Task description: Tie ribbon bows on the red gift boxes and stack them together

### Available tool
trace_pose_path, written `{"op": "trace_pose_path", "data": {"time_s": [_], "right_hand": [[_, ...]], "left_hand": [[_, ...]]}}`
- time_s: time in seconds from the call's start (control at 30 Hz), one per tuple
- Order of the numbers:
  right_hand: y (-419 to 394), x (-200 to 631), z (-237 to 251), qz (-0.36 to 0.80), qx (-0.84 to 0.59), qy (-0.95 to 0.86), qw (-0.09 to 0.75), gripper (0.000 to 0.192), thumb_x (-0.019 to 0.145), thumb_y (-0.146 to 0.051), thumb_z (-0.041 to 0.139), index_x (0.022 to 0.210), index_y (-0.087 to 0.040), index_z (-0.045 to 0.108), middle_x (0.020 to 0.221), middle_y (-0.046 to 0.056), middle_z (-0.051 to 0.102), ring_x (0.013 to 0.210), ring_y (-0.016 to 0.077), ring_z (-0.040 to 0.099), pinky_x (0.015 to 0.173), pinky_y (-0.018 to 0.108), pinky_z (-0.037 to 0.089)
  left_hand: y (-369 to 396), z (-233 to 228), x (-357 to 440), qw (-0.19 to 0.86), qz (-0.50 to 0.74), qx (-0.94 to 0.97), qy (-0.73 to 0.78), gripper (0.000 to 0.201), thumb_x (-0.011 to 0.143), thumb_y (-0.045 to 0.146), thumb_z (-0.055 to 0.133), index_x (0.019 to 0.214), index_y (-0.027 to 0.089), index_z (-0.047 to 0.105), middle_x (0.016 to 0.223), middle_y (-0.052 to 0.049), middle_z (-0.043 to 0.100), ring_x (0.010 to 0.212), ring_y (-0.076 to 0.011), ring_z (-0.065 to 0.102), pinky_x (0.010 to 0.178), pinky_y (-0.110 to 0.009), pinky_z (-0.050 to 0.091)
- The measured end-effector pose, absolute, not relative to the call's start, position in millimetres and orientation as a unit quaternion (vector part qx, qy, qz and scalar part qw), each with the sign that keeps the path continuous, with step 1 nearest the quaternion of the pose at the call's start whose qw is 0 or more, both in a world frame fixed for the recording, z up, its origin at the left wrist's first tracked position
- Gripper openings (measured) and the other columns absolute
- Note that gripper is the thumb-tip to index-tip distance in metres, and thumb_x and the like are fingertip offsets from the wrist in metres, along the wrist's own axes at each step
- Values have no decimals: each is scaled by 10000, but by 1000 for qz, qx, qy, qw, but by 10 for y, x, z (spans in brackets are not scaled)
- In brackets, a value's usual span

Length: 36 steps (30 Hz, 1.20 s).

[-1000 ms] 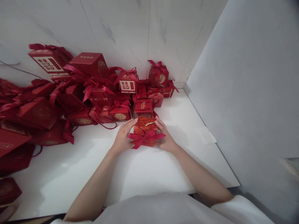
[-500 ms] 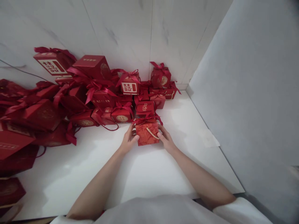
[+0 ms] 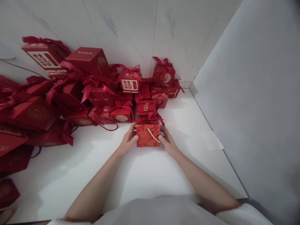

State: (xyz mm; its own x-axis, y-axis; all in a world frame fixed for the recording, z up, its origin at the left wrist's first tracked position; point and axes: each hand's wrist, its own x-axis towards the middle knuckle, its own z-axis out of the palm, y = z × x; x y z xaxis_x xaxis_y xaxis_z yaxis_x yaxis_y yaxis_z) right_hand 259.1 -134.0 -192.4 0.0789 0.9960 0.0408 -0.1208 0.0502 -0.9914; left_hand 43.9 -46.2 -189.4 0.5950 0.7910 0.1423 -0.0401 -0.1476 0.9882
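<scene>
One red box point(image 3: 144, 137), between both hands point(image 3: 127, 141)

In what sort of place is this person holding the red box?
Probably an indoor storage or work corner, though I cannot be sure: it shows a pile of red gift boxes, many of them ribboned, on a white tabletop, with a marble-patterned wall behind.

Orange-red box point(image 3: 145, 137), swirling floral pattern

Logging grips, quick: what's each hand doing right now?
Left hand: holding the patterned red box.
Right hand: holding the same box, opposite side.
</scene>
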Motion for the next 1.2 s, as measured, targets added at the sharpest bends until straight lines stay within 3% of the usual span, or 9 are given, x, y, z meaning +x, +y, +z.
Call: {"op": "trace_pose_path", "data": {"time_s": [0.2,0.43,0.53,0.8,1.2], "right_hand": [[-1348,2590,-1919,488,-484,-463,560,503,896,-612,546,1273,-285,478,1335,81,562,1208,255,566,957,402,516],[-1351,2611,-1940,522,-453,-466,552,687,819,-631,643,1367,-289,409,1364,111,513,1013,251,647,850,428,564],[-1357,2609,-1921,543,-438,-470,541,754,801,-618,673,1407,-277,382,1401,127,480,1045,263,639,873,432,559],[-1368,2608,-1917,548,-430,-469,543,638,850,-565,640,1383,-288,425,1412,103,485,1085,262,628,900,432,554],[-1371,2601,-1955,534,-443,-472,544,645,858,-570,633,1397,-285,424,1379,104,520,1087,260,631,899,434,560]], "left_hand": [[-470,-1913,461,555,347,692,305,776,913,625,450,1515,165,284,1279,-180,597,1000,-273,639,837,-386,539],[-531,-1943,475,513,361,713,314,743,942,644,343,1497,152,296,1317,-169,582,1148,-291,587,966,-404,460],[-563,-1896,482,501,356,717,329,759,934,670,320,1480,143,319,1258,-159,614,1067,-277,611,932,-393,466],[-573,-1843,485,499,342,714,353,789,912,704,318,1456,131,335,1050,-114,654,909,-249,613,888,-394,463],[-534,-1904,479,527,348,698,337,783,909,700,343,1453,137,348,1049,-109,641,937,-250,596,852,-353,455]]}}
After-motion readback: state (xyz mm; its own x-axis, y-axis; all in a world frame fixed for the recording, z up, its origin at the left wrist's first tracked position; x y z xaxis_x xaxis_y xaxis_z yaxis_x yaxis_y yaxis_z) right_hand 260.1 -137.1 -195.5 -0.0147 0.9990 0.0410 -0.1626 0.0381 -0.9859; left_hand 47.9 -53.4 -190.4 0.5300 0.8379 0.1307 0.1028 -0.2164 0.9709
